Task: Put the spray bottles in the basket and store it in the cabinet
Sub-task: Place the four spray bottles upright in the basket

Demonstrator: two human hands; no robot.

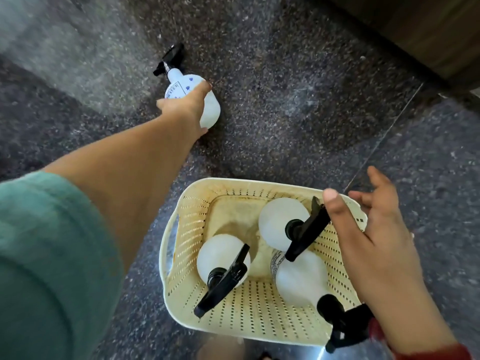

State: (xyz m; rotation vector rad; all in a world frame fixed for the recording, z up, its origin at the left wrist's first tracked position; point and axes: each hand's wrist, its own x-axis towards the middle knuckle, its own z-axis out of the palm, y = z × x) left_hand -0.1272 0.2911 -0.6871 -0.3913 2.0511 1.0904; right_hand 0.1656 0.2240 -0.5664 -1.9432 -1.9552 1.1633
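Note:
A cream perforated basket [181, 255] stands on the dark speckled floor and holds three white spray bottles with black trigger heads: one at the left [220, 258], one at the back [280, 219], one at the right [298, 279]. A fourth white spray bottle [181, 84] lies on its side on the floor beyond the basket, black head pointing away. My left hand [187, 105] wraps around its body. My right hand [374, 224] hovers over the basket's right rim with fingers apart, thumb by the back bottle's trigger.
A brown wooden cabinet base [428, 35] runs along the top right. A floor seam [384, 136] runs diagonally from the cabinet toward the basket. Pale glare lies on the floor at the upper left.

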